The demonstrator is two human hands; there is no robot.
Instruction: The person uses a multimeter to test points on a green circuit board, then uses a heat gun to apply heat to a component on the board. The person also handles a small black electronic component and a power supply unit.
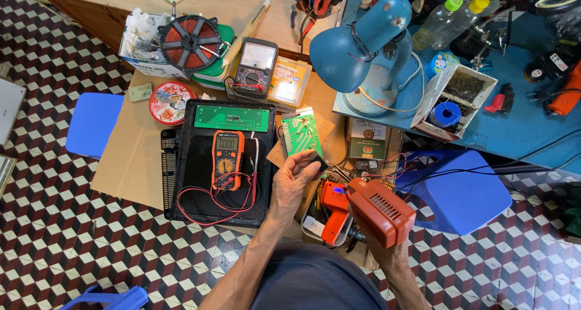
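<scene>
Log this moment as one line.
left hand: holds small black part | right hand: grips orange soldering gun, tip at part | multimeter: on black tray

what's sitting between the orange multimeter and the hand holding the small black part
In the head view, only the multimeter's red and white leads on the black tray lie before the left hand.

Left hand [295, 180] pinches a small black part [316, 159]; right hand [387, 249] grips an orange soldering gun [380, 210].

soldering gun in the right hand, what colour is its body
Orange, seen in the head view: the soldering gun gripped by the right hand.
</scene>
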